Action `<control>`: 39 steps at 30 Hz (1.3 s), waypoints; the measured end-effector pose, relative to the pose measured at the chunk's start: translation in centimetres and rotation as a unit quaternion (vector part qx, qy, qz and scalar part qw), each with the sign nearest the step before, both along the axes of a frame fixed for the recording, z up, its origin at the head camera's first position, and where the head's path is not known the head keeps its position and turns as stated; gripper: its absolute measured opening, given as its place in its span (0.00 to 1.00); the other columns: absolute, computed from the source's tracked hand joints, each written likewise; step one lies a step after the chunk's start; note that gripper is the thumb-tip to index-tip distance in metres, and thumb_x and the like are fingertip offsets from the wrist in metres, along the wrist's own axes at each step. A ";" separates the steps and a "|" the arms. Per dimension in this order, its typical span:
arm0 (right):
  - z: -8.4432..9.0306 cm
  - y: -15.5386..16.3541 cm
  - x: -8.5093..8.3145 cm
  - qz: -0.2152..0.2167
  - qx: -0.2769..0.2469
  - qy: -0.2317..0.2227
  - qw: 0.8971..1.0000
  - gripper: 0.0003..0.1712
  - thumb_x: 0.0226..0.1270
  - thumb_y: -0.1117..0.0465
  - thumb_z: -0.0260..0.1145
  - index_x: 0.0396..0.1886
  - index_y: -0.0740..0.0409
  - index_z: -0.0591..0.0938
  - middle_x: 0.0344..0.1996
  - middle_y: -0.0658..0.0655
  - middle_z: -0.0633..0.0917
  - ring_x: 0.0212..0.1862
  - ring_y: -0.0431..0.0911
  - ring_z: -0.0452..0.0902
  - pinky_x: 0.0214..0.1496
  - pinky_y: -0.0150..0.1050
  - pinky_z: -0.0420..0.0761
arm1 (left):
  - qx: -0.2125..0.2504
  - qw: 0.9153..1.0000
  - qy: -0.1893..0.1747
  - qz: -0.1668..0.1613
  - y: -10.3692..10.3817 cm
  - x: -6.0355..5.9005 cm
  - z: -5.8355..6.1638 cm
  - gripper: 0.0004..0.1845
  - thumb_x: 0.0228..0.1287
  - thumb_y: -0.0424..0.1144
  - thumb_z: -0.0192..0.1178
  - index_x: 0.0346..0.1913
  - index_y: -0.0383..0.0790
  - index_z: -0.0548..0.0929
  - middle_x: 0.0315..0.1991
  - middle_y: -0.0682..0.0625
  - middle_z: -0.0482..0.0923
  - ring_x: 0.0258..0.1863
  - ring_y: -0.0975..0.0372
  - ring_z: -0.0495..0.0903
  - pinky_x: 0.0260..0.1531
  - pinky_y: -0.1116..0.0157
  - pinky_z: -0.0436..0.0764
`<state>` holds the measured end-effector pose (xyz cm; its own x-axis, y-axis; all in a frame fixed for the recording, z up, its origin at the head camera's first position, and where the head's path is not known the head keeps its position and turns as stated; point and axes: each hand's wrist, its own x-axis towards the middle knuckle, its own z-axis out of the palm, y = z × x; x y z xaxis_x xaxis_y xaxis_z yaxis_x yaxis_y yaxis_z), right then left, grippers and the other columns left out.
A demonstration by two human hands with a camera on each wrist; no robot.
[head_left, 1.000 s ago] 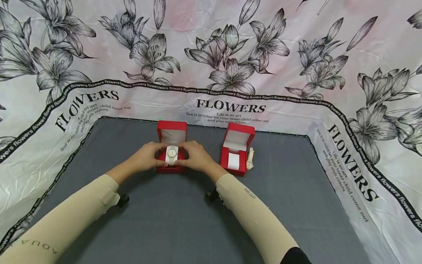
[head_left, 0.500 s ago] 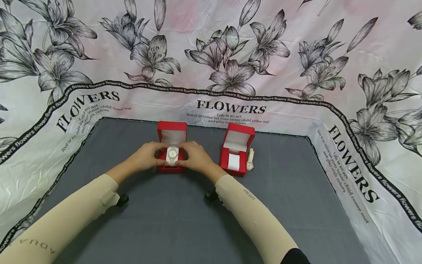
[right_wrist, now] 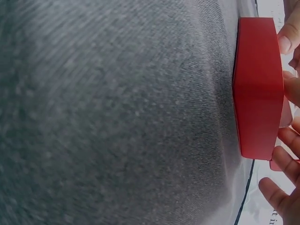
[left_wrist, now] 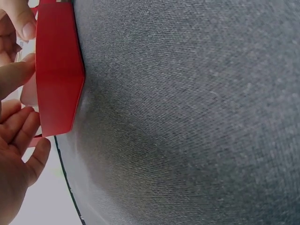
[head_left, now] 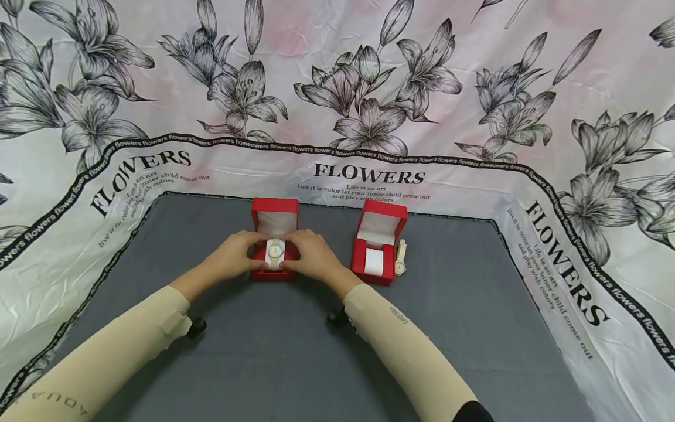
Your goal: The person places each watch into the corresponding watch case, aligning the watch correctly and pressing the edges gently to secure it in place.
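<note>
In the head view, a white watch cushion (head_left: pixel 269 261) bearing a wristwatch (head_left: pixel 275 251) with a pale strap sits at the left red box (head_left: pixel 275 205), whose lid stands up. My left hand (head_left: pixel 235 253) holds the cushion from its left side, thumb at the near edge and fingers at the far edge. From the other side my right hand (head_left: pixel 314 252) pinches it the same way. Both wrist views show the box's outer wall, with fingertips at its upper edge. The cushion's underside is hidden by the box and hands.
To the right stands a second open red box (head_left: pixel 360 271) with a bare white cushion (head_left: pixel 374 262). Beside its right wall lies another wristwatch (head_left: pixel 401 259) with a cream strap. A grey cloth (head_left: pixel 295 351) covers the table, and a flower-printed sheet (head_left: pixel 474 193) rises behind.
Everything appears slightly lower in the head view. Both hands keep their hold on the cushion, which sits a touch lower against the box; the right box and loose watch stay put.
</note>
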<state>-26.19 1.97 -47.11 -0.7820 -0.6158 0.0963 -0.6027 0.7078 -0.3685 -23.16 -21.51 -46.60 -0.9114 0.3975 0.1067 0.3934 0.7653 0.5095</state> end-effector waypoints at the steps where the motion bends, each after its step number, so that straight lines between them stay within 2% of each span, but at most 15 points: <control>1: 0.0 0.1 0.1 0.001 0.001 0.002 1.000 0.36 0.62 0.43 0.75 0.69 0.47 0.78 0.63 0.48 0.81 0.66 0.45 0.71 0.71 0.51 0.70 | 0.004 1.000 0.000 0.000 0.0 0.1 0.0 0.35 0.55 0.43 0.79 0.66 0.37 0.80 0.58 0.42 0.83 0.57 0.49 0.78 0.59 0.44 0.77; 12: 0.0 0.1 0.1 0.022 0.015 0.033 0.999 0.36 0.63 0.43 0.75 0.69 0.48 0.78 0.63 0.50 0.81 0.66 0.46 0.72 0.71 0.50 0.70 | 0.002 1.000 -0.003 0.008 0.0 0.3 0.0 0.35 0.55 0.42 0.78 0.66 0.36 0.80 0.58 0.42 0.82 0.57 0.49 0.76 0.58 0.45 0.78; 19: -0.2 0.2 0.2 0.022 0.025 0.058 0.998 0.36 0.64 0.43 0.74 0.69 0.47 0.77 0.64 0.50 0.81 0.67 0.47 0.72 0.71 0.50 0.69 | 0.001 1.000 0.012 0.000 0.2 0.3 0.1 0.34 0.55 0.40 0.78 0.65 0.34 0.80 0.58 0.41 0.83 0.57 0.47 0.76 0.59 0.45 0.78; 24: 0.0 0.5 0.4 0.021 0.010 0.053 0.998 0.35 0.66 0.44 0.73 0.70 0.47 0.77 0.65 0.51 0.80 0.68 0.47 0.72 0.73 0.50 0.67 | 0.010 1.000 0.002 0.020 -0.1 0.6 0.3 0.35 0.56 0.42 0.77 0.67 0.35 0.78 0.60 0.40 0.81 0.59 0.47 0.75 0.59 0.44 0.78; 28: 0.5 1.4 0.8 0.040 -0.028 0.059 0.997 0.31 0.67 0.47 0.72 0.68 0.47 0.78 0.65 0.51 0.81 0.68 0.46 0.72 0.74 0.50 0.66 | 0.033 0.999 0.003 0.032 -1.1 1.6 0.6 0.34 0.58 0.41 0.76 0.67 0.37 0.79 0.61 0.40 0.80 0.61 0.47 0.75 0.59 0.43 0.78; 33: 1.6 3.0 0.9 0.078 -0.063 0.119 0.988 0.26 0.69 0.50 0.71 0.65 0.48 0.81 0.62 0.50 0.82 0.65 0.46 0.74 0.72 0.51 0.67 | 0.053 0.998 0.023 0.041 -2.2 3.2 0.9 0.32 0.58 0.40 0.77 0.66 0.40 0.80 0.61 0.42 0.80 0.61 0.48 0.76 0.58 0.44 0.78; 39: 2.1 3.6 0.3 0.082 -0.079 0.157 0.981 0.25 0.69 0.51 0.71 0.64 0.51 0.82 0.61 0.50 0.83 0.65 0.46 0.74 0.71 0.50 0.67 | 0.062 0.995 0.051 0.054 -3.2 3.9 1.8 0.32 0.58 0.39 0.77 0.66 0.40 0.80 0.61 0.42 0.80 0.59 0.49 0.77 0.55 0.44 0.79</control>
